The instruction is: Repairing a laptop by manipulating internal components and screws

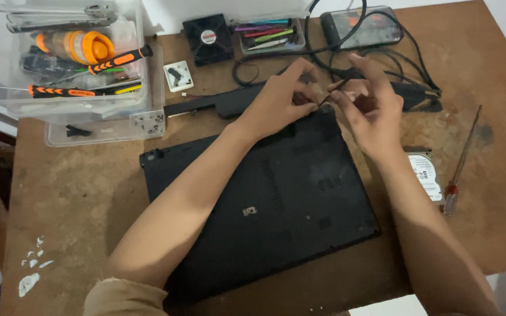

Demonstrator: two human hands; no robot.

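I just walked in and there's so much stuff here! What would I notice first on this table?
First, the big black laptop lying upside down in the middle of the brown table. The left hand and right hand meet at its far edge, pinching something small and dark. Next, the orange-handled screwdrivers in the clear box at the far left, and a hard drive with a thin screwdriver on the right.

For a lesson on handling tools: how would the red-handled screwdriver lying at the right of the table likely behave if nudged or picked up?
The red-handled screwdriver has a long thin shaft and a rounded handle, so a sideways nudge would probably roll it on the flat wooden table. The shaft looks like stiff metal, unlikely to flex. Being slim, it is probably light, with weight towards the handle.
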